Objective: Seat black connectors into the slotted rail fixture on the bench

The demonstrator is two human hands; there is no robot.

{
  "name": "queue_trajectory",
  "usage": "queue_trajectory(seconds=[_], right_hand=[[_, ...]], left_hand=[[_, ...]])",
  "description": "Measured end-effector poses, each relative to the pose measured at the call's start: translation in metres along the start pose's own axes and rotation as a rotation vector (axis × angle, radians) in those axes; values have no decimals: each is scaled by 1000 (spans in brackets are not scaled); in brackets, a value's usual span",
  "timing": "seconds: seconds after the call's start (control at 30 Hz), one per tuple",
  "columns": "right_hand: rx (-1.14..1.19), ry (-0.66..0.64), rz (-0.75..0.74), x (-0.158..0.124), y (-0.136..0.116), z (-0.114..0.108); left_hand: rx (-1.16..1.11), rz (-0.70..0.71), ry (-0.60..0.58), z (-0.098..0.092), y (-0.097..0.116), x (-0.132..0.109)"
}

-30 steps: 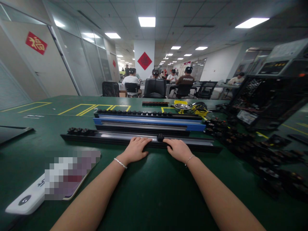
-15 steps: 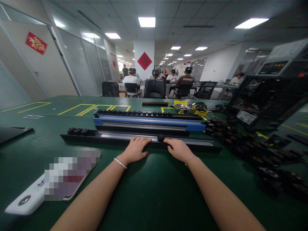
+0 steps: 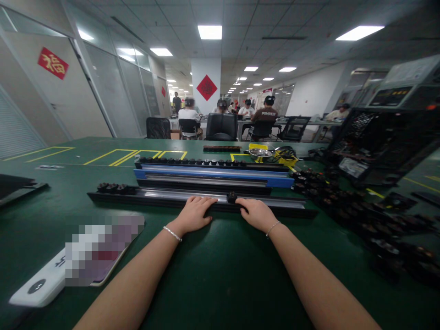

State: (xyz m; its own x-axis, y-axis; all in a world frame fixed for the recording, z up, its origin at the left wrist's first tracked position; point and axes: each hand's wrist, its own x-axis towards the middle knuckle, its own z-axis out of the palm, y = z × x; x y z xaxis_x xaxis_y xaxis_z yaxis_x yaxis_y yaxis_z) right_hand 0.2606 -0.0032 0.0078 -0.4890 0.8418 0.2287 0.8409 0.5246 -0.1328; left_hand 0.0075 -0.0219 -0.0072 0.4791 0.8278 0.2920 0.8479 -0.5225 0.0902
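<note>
My left hand [image 3: 195,214] lies across the front edge of a long black rail [image 3: 113,197] with a shiny metal channel, its fingers stretched out and the thumb apart. A small black knob-like part [image 3: 232,197] sits in the channel between my hands. The fingertips of my right hand [image 3: 257,214] are curled against that part's right side, and the thumb hangs at the rail's near side. Several similar black parts [image 3: 112,188] stand in a row at the rail's left end. What is under my fingertips is hidden.
Behind lies a blue-edged rail [image 3: 206,173], then a row of black parts [image 3: 192,161]. A heap of black parts [image 3: 343,206] spreads at the right, by an open computer case [image 3: 360,146]. A metal bowl [image 3: 260,153] stands farther back. A white device [image 3: 37,286] lies left, beside a blurred phone.
My right hand and the small black part have shifted very slightly right along the rail. My left hand stays in place. The view has turned a little.
</note>
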Motion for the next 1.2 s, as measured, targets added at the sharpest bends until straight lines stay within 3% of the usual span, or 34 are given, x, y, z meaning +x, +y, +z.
queue_trajectory(seconds=[1.2], right_hand=[[-7,-5,47,-6,7,-9]], left_hand=[[-16,-11,-13,-2,1,0]])
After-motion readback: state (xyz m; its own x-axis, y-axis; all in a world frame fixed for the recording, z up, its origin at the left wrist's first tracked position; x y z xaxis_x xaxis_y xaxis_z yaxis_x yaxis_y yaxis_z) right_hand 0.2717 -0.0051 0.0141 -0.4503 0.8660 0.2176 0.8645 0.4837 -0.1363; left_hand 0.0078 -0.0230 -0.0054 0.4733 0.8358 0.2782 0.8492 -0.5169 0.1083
